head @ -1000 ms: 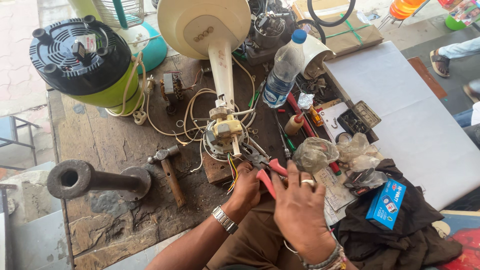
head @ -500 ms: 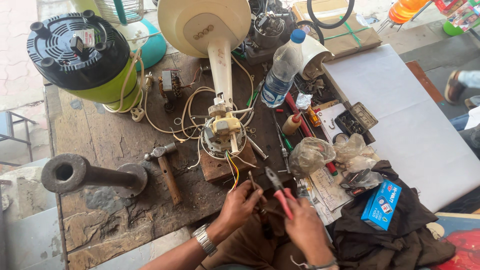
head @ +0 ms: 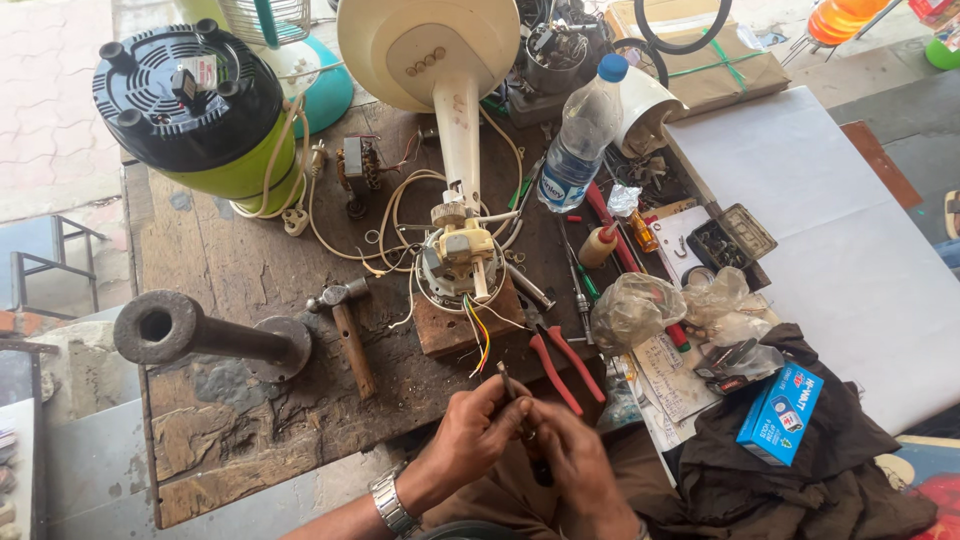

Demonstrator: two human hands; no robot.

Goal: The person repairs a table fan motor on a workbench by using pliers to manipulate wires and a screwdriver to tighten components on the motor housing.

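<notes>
My left hand (head: 472,436) and my right hand (head: 578,462) are together at the near edge of the wooden workbench (head: 230,410). Both are closed on a thin dark tool (head: 505,380) whose tip sticks up between the fingers; its lower end is hidden. Red-handled pliers (head: 562,362) lie on the bench just beyond the hands. Further back a fan motor (head: 460,255) sits on a wooden block (head: 450,325), with coloured wires (head: 478,335) trailing toward me.
A hammer (head: 345,318) and a heavy iron pipe with flange (head: 200,335) lie at left. A green appliance with black lid (head: 195,110), a cream fan base (head: 430,45) and a water bottle (head: 578,140) stand behind. Plastic bags (head: 640,305), a blue box (head: 780,415), dark cloth (head: 800,485) and a white board (head: 850,230) are at right.
My right hand has let go of the red-handled pliers, which now lie on the bench. Both hands have drawn back to the near edge and closed on the thin tool.
</notes>
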